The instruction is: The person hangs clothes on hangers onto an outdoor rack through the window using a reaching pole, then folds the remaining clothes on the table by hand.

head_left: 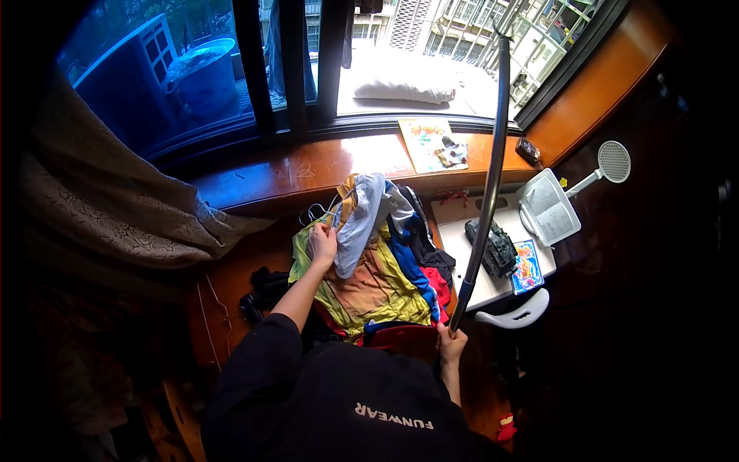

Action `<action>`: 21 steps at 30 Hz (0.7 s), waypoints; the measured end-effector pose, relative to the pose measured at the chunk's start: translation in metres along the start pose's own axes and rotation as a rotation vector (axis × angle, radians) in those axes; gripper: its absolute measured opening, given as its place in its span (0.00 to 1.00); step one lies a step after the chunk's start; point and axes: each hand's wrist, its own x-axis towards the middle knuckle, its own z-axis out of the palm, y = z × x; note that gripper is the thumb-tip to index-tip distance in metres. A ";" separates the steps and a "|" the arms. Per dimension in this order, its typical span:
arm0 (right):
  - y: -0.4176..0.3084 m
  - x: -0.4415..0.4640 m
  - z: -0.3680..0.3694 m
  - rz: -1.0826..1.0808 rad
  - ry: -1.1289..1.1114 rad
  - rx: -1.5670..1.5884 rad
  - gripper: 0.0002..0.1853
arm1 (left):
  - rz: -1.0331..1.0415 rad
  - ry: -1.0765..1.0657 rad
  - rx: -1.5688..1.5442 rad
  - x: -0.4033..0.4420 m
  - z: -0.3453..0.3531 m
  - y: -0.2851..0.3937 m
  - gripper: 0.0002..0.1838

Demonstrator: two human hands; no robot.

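My left hand (pixel 323 245) is closed on the edge of a light blue-grey garment (pixel 359 235), which lies over the left part of a clothes pile. Beneath it spreads a yellow and orange garment (pixel 377 285), with blue, red and black clothes (pixel 423 246) on its right. White hanger wires (pixel 314 213) show just above my left hand. Low on the right, my right hand (pixel 452 341) grips the bottom end of a long dark pole (pixel 489 192). The pole slants up past the pile to the open window.
A wooden sill (pixel 300 171) runs below the window, holding a picture book (pixel 422 146). On the right stands a small white desk (pixel 500 286) with a dark toy vehicle (pixel 493 250) and a white chair (pixel 523 312). A curtain (pixel 138 177) hangs at left.
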 end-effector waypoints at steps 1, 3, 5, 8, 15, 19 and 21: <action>0.001 -0.001 0.000 -0.003 0.009 -0.014 0.19 | 0.050 -0.011 0.099 0.000 -0.006 0.006 0.11; 0.004 -0.001 -0.003 -0.012 -0.012 -0.039 0.18 | 0.087 -0.008 0.211 0.002 -0.013 0.017 0.12; 0.009 -0.001 -0.004 -0.023 -0.032 -0.059 0.17 | 0.102 -0.076 0.239 0.010 -0.015 0.015 0.13; 0.019 0.000 -0.001 -0.074 -0.064 -0.097 0.18 | 0.129 -0.243 0.336 0.021 -0.026 0.017 0.14; 0.021 0.008 0.009 -0.174 -0.022 -0.167 0.18 | 0.447 0.025 0.464 0.026 -0.052 0.068 0.09; 0.025 0.016 0.010 -0.273 -0.009 -0.122 0.18 | 0.751 0.042 0.398 0.040 -0.079 0.110 0.11; 0.007 0.010 0.009 -0.330 0.020 -0.102 0.18 | 0.910 0.089 0.381 0.046 -0.095 0.131 0.13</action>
